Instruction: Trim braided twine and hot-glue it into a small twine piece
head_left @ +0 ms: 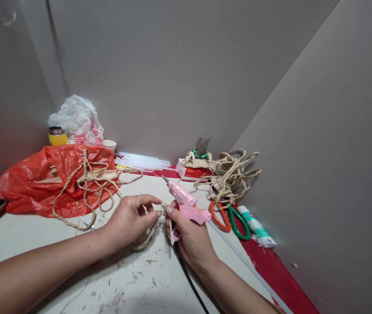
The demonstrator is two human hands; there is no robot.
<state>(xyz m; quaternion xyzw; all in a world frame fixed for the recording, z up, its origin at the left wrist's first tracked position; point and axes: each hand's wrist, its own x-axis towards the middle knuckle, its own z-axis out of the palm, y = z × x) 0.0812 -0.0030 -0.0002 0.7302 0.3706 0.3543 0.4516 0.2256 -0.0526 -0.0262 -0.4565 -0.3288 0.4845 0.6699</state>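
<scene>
My right hand (192, 237) is wrapped round a pink glue gun (186, 203), its nozzle pointing up and away to the left. Under the right thumb, a short end of braided straw rope (172, 231) hangs against the gun's handle. My left hand (133, 220) reaches in from the left, its index finger and thumb apart, the index tip close to the rope's pale end; whether it touches is unclear. Below the left hand is a coiled piece of braided rope (145, 242), partly hidden by the fingers. A black cord (187, 272) runs from the gun toward me.
Loose braided rope (89, 205) lies over a red plastic bag (25, 183) at left. Clear glue sticks (143, 160) lie at the back. A rope heap (230, 174), orange-handled scissors (220, 218), green handles (240, 224) and a white-green tube (256, 226) sit right, near grey walls.
</scene>
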